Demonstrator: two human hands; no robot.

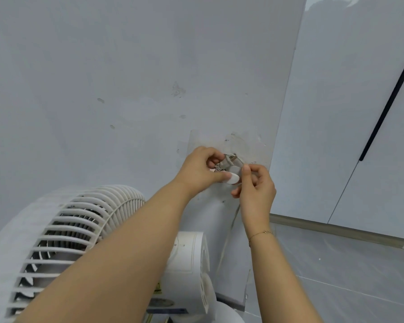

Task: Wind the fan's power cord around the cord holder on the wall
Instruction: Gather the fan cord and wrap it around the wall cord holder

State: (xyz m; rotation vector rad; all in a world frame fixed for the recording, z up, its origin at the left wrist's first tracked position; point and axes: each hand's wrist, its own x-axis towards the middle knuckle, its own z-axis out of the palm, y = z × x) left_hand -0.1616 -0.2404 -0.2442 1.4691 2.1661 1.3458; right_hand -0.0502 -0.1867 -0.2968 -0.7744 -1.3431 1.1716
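Both forearms raised and extended toward the wall point(126, 78), converging on one spot just left of the wall's outer corner edge.

Left hand point(200, 167): back of hand toward camera, wrist slightly bent, fingers curled inward. Thumb stretched rightward along the underside, tip beside a white rounded tab of the cord holder point(233, 178). Fingers closed around the grey plug point(228, 160) end of the power cord point(229, 229), metal prongs pointing up and right past the fingertips. Holder mostly masked by this hand; number of cord turns on it not discernible.

Right hand point(257, 183): forearm nearly vertical, wrist straight, thin gold bracelet point(260, 234) at the wrist. Thumb and index finger pinched together at top, just beside the plug, apparently on a thin strand of cord; exact contact too small to confirm. Remaining fingers loosely curled below.

Cord holder location: mounted on the wall inside a clear rectangular adhesive patch point(250, 145), grubby marks around it. Power cord location: plug at the holder between the two hands, one pale length hanging down the wall under the right wrist, toward the fan.

White fan point(68, 241) standing below and left of the hands, close to the wall, ribbed grille partly hidden by the left forearm, round motor housing point(189, 264) between the two forearms. Grey floor point(348, 276) at lower right, white panels with a dark vertical strip point(387, 101) beyond the corner.
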